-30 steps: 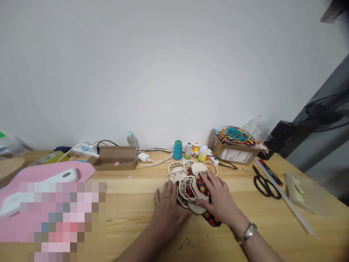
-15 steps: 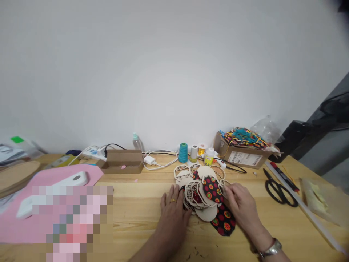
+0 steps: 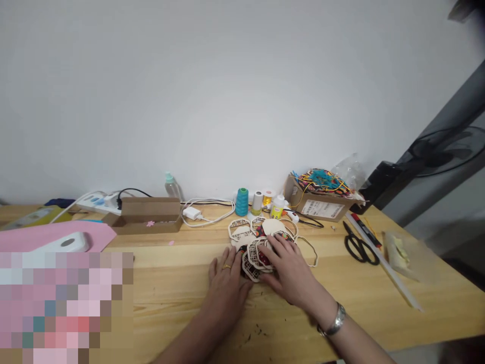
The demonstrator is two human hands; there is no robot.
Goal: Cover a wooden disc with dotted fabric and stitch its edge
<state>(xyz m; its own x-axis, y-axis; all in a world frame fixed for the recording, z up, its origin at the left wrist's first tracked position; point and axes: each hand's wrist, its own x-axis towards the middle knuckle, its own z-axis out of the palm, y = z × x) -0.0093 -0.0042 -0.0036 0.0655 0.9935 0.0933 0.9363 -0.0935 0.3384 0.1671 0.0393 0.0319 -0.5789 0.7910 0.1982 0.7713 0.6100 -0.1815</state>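
Pale laser-cut wooden lattice frames [image 3: 257, 258] and dark patterned fabric pieces [image 3: 262, 260] lie heaped in a loose pile at the middle of a pine workbench [image 3: 170, 283]. The work in hand looks like squaring up this heap. The left hand [image 3: 227, 285], wearing a gold ring [image 3: 226, 266], stands open with its fingers spread, its side against the heap's near left edge, gripping nothing. The right hand [image 3: 290, 270], a silver bracelet [image 3: 335, 321] on its wrist, lies open across the top, pressing down with no clear pinch on any piece. Shifting the heap would call for both palms holding it together, since the pieces sit loose.
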